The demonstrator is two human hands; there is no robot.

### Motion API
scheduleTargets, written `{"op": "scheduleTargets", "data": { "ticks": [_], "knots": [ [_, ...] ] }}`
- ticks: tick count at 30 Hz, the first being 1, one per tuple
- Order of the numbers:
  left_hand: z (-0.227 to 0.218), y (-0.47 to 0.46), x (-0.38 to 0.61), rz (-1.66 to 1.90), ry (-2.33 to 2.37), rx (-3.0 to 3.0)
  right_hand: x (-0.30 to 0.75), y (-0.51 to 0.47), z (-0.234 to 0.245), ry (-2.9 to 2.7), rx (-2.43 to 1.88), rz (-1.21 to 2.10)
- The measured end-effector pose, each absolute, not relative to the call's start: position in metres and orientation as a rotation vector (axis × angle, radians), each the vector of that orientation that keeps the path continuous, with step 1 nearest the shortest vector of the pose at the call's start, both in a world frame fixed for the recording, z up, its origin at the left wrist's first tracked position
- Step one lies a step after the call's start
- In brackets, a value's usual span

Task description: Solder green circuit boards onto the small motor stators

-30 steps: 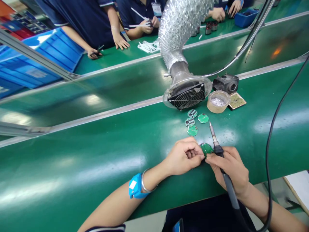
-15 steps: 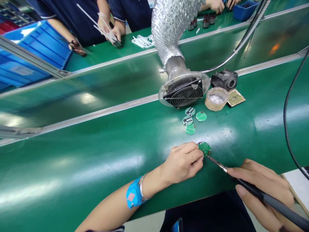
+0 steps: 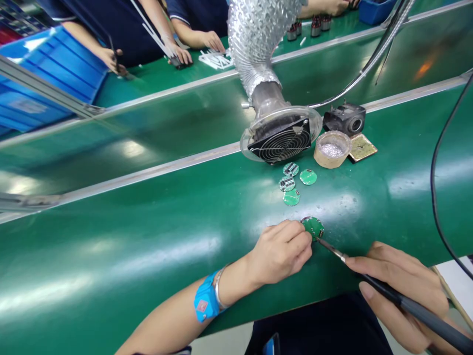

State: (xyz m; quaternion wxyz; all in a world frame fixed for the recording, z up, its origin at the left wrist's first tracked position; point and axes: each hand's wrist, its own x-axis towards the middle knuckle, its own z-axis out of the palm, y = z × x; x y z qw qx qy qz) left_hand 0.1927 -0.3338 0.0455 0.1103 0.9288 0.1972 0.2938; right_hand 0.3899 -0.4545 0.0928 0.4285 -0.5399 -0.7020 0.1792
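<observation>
My left hand (image 3: 283, 251) pinches a round green circuit board (image 3: 313, 227) by its left edge, just above the green bench. A blue wrist strap (image 3: 206, 303) circles that arm. In my right hand (image 3: 402, 291) is a soldering iron (image 3: 377, 285) with a dark handle, held like a pen. Its tip meets the lower part of the board near my left fingertips. Beyond them several round boards lie together, among them a plain green one (image 3: 308, 177) and one with dark parts (image 3: 290, 169). The left fingertips are partly hidden.
A fan-fronted fume duct (image 3: 283, 140) hangs over the bench. Right of it stand a round tub of silvery material (image 3: 331, 153), a dark iron holder (image 3: 345, 120) and a square sponge tray (image 3: 362, 148). A black cable (image 3: 436, 197) runs down the right. Co-workers' hands work across the divider.
My hands, the iron and the board stay almost in place. Across the divider, one co-worker's hand has moved to the white strips, and another's hand holding a dark tool has shifted.
</observation>
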Motion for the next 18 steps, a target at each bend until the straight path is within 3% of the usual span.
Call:
{"op": "scheduleTargets", "data": {
  "ticks": [8,18],
  "knots": [
    [0.048,-0.333,0.192,0.796,0.550,2.759,0.387,-0.443,0.072,-1.675,-1.389,0.242],
    [0.052,-0.312,0.174,0.692,0.251,2.694,0.371,-0.407,0.042,-1.801,-1.276,0.421]
  ]
}}
